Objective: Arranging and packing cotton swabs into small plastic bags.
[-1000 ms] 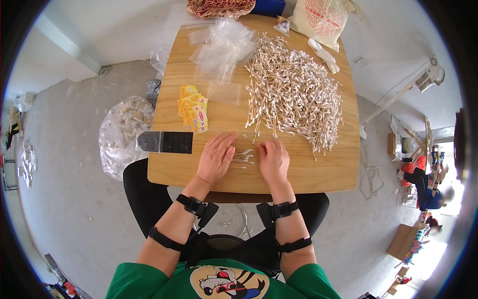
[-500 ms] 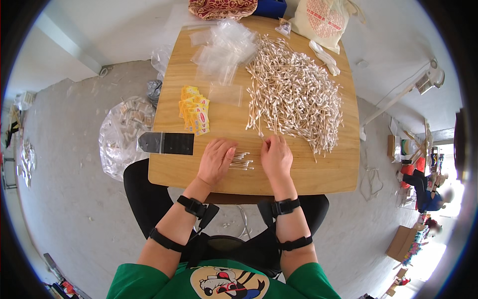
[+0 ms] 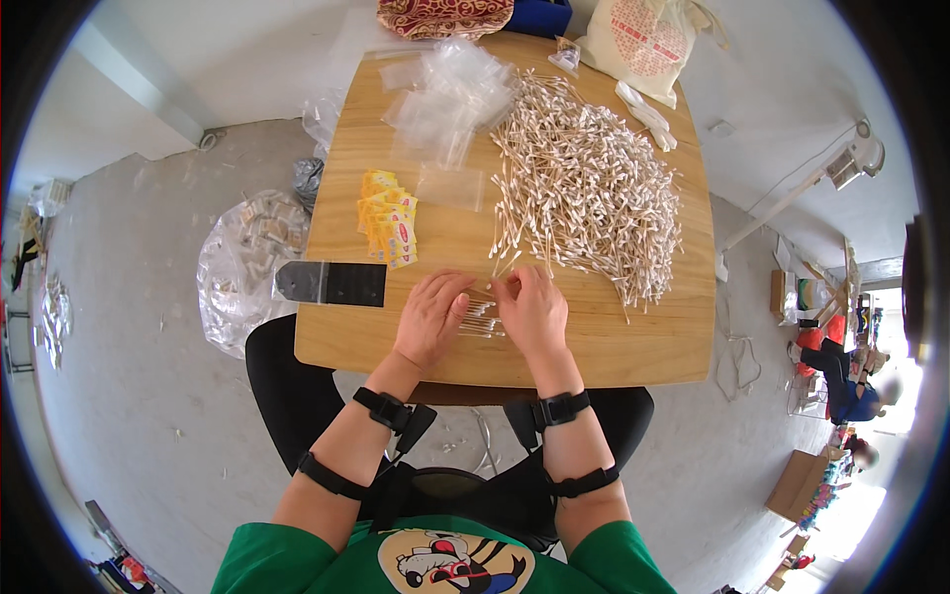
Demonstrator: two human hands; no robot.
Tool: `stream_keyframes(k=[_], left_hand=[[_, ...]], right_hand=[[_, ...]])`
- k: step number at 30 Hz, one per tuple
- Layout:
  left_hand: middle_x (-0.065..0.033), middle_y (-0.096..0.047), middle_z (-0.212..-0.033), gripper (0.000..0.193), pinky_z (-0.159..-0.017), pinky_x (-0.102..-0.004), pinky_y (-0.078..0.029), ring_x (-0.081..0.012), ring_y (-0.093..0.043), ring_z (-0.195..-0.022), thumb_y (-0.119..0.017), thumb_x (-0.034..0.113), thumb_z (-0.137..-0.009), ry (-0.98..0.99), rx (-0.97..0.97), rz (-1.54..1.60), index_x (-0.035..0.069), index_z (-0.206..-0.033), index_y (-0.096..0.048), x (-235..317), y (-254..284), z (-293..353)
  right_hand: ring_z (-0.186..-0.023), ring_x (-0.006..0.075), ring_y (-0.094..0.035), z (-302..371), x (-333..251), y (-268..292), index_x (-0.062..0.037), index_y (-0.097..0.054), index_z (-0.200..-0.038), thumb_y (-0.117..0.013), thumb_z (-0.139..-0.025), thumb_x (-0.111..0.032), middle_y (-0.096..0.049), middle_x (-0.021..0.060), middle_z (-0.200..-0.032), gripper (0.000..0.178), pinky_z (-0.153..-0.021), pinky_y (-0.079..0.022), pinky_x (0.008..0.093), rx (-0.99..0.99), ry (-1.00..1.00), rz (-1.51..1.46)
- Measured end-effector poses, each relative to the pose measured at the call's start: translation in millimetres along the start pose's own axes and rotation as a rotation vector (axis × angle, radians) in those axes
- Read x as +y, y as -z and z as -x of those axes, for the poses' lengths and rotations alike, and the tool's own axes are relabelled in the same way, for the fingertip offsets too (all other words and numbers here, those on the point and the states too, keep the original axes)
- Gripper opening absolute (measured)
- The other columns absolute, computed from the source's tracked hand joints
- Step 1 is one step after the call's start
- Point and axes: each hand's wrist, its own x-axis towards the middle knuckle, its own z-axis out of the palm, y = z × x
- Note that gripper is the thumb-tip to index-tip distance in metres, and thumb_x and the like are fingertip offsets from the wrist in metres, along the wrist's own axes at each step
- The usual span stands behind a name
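Observation:
My left hand (image 3: 428, 315) lies palm down on the table, fingers stretched out, its thumb side beside a small row of cotton swabs (image 3: 480, 322). The left ends of that row are hidden under the hand. At the row's other side my right hand (image 3: 532, 312) is closed in a pinch on a cotton swab, whose white tip (image 3: 492, 287) shows by the fingertips. Just beyond both hands spreads a large heap of loose cotton swabs (image 3: 594, 188), a few of them lying at its near left edge.
Clear plastic bags (image 3: 445, 104) lie at the back left, with yellow packets (image 3: 387, 223) nearer. A black strip with a clear end (image 3: 336, 284) overhangs the table's left edge. A white crumpled item (image 3: 645, 117) and a cloth bag (image 3: 638, 45) are at the back right.
My right hand has moved left from the edge of the heap to the small row, bringing a cotton swab. My left hand has stayed in place.

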Motion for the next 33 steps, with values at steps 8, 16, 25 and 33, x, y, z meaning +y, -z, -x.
stream_keyframes(k=[8, 16, 25, 33], left_hand=[[-0.0152, -0.068, -0.1, 0.031, -0.094, -0.0446, -0.046, -0.0371, -0.061, -0.102, -0.048, 0.026, -0.105, 0.053, -0.006, 0.069, 0.001, -0.104, -0.066, -1, 2, 0], [-0.015, -0.067, -0.099, 0.03, -0.093, -0.0446, -0.047, -0.0368, -0.061, -0.101, -0.048, 0.025, -0.105, 0.061, 0.008, 0.089, 0.001, -0.102, -0.065, 2, 3, -1], [-0.0157, -0.064, -0.125, 0.035, -0.108, -0.0437, -0.041, -0.0353, -0.055, -0.125, -0.048, 0.027, -0.105, -0.005, 0.12, 0.042, 0.002, -0.125, -0.061, 1, -1, -1], [-0.0159, -0.065, -0.12, 0.033, -0.108, -0.045, -0.041, -0.036, -0.056, -0.119, -0.05, 0.026, -0.104, 0.03, -0.025, -0.018, 0.002, -0.123, -0.062, -5, 1, 2]], right_hand=[[-0.084, 0.0355, -0.068, -8, -3, -7, -0.0071, -0.064, -0.089, -0.07, -0.088, -0.025, -0.066, 0.0155, -0.094, 0.019, -0.074, -0.055, 0.0472, -0.017, -0.153, 0.183], [-0.079, 0.0369, -0.066, 8, 29, -3, -0.0054, -0.063, -0.091, -0.065, -0.09, -0.014, -0.066, 0.0141, -0.093, 0.009, -0.068, -0.054, 0.046, 0.113, -0.099, 0.024], [-0.083, 0.0351, -0.065, 10, 19, -10, -0.0076, -0.063, -0.091, -0.069, -0.09, -0.018, -0.065, 0.0124, -0.094, 0.012, -0.07, -0.053, 0.0455, 0.057, 0.285, 0.073], [-0.085, 0.0346, -0.066, -5, 26, -6, -0.0086, -0.063, -0.091, -0.069, -0.09, -0.018, -0.063, 0.0115, -0.094, 0.011, -0.07, -0.053, 0.0453, 0.136, 0.081, 0.126]])
